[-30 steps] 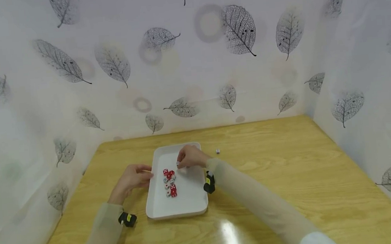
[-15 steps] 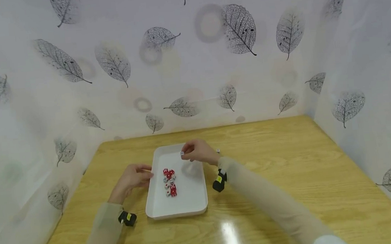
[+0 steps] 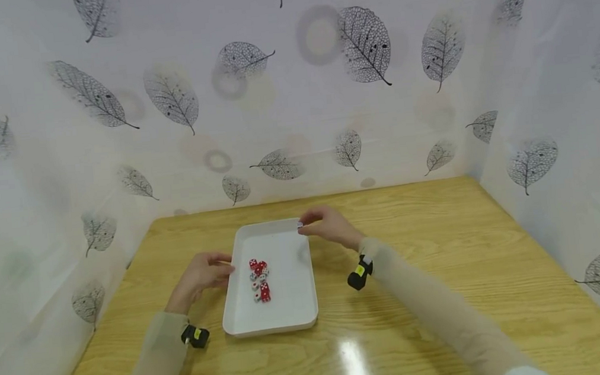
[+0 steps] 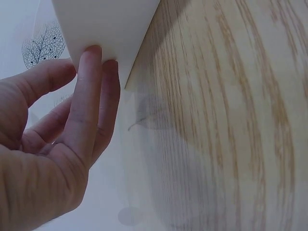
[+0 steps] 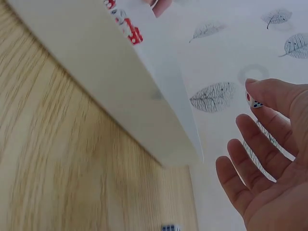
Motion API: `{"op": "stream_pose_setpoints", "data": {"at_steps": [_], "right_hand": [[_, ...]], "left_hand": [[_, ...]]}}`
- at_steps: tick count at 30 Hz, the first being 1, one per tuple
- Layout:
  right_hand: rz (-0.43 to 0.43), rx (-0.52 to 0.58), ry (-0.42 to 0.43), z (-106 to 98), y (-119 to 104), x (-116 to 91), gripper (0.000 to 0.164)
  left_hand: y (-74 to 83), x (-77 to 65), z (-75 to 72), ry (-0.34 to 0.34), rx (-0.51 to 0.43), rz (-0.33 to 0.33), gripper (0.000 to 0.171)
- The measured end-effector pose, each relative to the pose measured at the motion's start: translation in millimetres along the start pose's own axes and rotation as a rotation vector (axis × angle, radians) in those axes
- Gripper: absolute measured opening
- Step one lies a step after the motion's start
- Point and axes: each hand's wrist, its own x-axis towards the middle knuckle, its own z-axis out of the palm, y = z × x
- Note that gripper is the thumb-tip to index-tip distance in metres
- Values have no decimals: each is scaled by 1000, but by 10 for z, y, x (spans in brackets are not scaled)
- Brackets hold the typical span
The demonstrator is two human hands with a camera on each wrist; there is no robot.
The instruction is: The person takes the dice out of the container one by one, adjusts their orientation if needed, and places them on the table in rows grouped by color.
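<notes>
In the head view my right hand is over the far right corner of a white tray. Thumb and forefinger pinch a white die; red and dark pips show on this die in the right wrist view, where the other fingers are spread. Fingertips of my left hand touch the tray's left outer wall, the fingers fairly straight. Inside the tray, left of its middle, several red dice and white dice lie close together.
One more die lies on the table beside the tray, hidden behind my right hand in the head view. A wood-grain table carries everything. Leaf-patterned white sheeting stands along the back and both sides.
My right hand has lifted the white die from inside the tray and carried it back and right to the rim. The left hand and the grouped dice stay put.
</notes>
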Motion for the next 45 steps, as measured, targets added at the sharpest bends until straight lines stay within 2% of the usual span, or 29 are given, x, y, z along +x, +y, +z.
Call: {"op": "stream_pose_setpoints", "data": {"at_steps": [7,13,19,25,33,45], "right_hand": [[40,-14,13,-226,188,-102,27],[73,-80,46,-393,379,-173,22],[113,-123,63,-505,589,-240,18],[164,-179,65,-597,698,-277,19],[188,-256,61,-636,772,-275,19],[199,-261,61,-603,761,-244,20]], "left_hand": [[-11,-37,1,2,-2,-6,43],[-32,-34,-6,12,-5,-10,42],[-44,-21,-7,14,-11,-8,41],[-41,-38,0,14,-4,-3,42],[-31,-42,5,10,3,1,43],[1,-15,-5,0,6,1,43]]}}
